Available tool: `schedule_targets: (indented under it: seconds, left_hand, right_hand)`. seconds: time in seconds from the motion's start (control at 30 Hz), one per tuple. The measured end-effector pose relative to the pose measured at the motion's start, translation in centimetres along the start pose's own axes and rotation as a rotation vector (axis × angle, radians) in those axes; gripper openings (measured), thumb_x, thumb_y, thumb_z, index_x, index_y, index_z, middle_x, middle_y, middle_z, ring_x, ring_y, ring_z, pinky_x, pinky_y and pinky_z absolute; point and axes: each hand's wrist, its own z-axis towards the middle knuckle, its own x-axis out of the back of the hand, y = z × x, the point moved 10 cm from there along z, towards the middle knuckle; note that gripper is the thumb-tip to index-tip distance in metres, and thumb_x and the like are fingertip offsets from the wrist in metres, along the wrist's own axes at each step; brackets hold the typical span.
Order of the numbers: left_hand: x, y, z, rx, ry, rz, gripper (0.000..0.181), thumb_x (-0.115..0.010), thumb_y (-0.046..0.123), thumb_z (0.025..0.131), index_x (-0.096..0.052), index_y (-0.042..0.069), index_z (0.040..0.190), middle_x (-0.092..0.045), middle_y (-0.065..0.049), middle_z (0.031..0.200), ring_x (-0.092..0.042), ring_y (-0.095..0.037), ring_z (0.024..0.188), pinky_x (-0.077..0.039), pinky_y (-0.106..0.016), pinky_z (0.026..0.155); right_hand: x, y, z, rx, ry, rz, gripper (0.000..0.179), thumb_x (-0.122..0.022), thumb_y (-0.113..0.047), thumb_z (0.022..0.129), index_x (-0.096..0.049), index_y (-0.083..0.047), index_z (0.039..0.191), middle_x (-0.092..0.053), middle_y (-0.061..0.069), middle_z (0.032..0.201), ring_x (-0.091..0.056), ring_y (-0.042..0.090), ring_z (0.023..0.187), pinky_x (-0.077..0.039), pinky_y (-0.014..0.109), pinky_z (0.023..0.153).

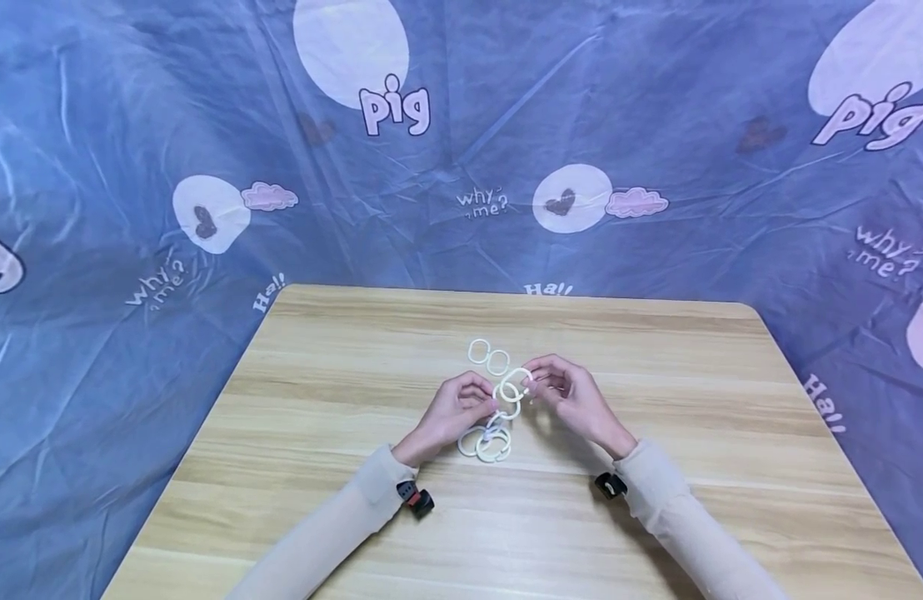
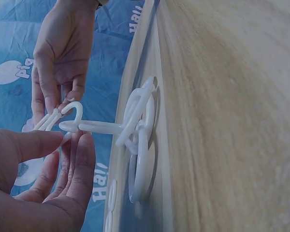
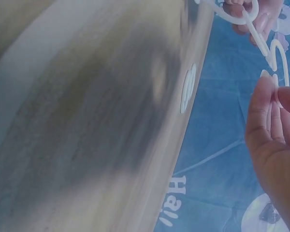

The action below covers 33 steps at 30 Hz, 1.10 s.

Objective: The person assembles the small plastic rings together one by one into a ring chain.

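Observation:
My left hand (image 1: 456, 410) pinches a white plastic split ring (image 1: 518, 410) between thumb and fingertips. Facing it, my right hand (image 1: 577, 402) pinches another white split ring (image 1: 517, 370), which has a small gap in its loop. These two rings cross each other, and both are held above the table. From the left hand's ring a further link (image 2: 100, 127) hangs down to several joined rings (image 2: 143, 166) resting on the tabletop. In the right wrist view, the right thumb and forefinger grip the ring (image 3: 285, 63) near its end.
Two loose white rings, a farther ring (image 1: 470, 351) and a nearer ring (image 1: 489, 363), lie on the wooden table (image 1: 341, 358) beyond the hands. Blue printed cloth (image 1: 461, 150) hangs behind the table. Each wrist wears a dark strapped device (image 1: 416, 498).

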Motion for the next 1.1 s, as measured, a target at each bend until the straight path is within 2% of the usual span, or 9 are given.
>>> schedule_targets:
  seconds: [0.2,0.47,0.7,0.93,1.1]
  left_hand:
    - [0.0,-0.2,-0.1,0.013,-0.004,-0.019,0.023,-0.07,0.004,0.097,-0.061,-0.003,0.117,-0.073,-0.026,0.111,-0.075,-0.014,0.089,-0.066,-0.028,0.085]
    - [0.1,-0.2,-0.1,0.011,0.001,-0.036,0.021,-0.07,0.001,0.096,-0.062,-0.002,0.115,-0.074,-0.017,0.103,-0.073,-0.012,0.085,-0.066,-0.027,0.083]
    - [0.1,-0.2,-0.1,0.014,-0.005,-0.029,0.021,-0.068,-0.002,0.096,-0.061,-0.002,0.116,-0.074,-0.021,0.106,-0.073,-0.012,0.084,-0.066,-0.027,0.083]
    - [0.2,-0.2,-0.1,0.007,-0.001,-0.018,0.02,-0.068,-0.003,0.095,-0.062,-0.003,0.115,-0.074,-0.021,0.106,-0.073,-0.011,0.085,-0.065,-0.025,0.083]
    - [0.2,0.0,0.0,0.001,0.004,-0.012,0.02,-0.07,0.0,0.096,-0.062,-0.003,0.114,-0.074,-0.023,0.106,-0.074,-0.012,0.085,-0.065,-0.025,0.083]
  right_hand:
    - [-0.3,0.2,-0.2,-0.028,-0.002,0.032,0.033,-0.066,0.003,0.096,-0.061,0.007,0.128,-0.071,0.029,0.113,-0.073,0.025,0.094,-0.064,0.025,0.087]
    - [-1.0,0.7,-0.2,-0.067,-0.031,0.106,0.035,-0.066,0.003,0.097,-0.057,0.013,0.129,-0.068,0.035,0.115,-0.074,0.021,0.094,-0.065,0.024,0.086]
    - [-1.5,0.6,-0.3,-0.057,-0.05,0.157,0.035,-0.064,0.003,0.097,-0.057,0.013,0.13,-0.065,0.04,0.118,-0.074,0.011,0.092,-0.064,0.023,0.088]
    - [-1.8,0.8,-0.2,-0.079,-0.056,0.181,0.036,-0.064,0.002,0.098,-0.056,0.013,0.131,-0.067,0.036,0.117,-0.075,0.014,0.092,-0.065,0.034,0.092]
    - [-1.8,1.2,-0.1,-0.097,-0.054,0.183,0.034,-0.064,0.001,0.099,-0.057,0.012,0.131,-0.068,0.034,0.116,-0.074,0.011,0.091,-0.066,0.035,0.092]
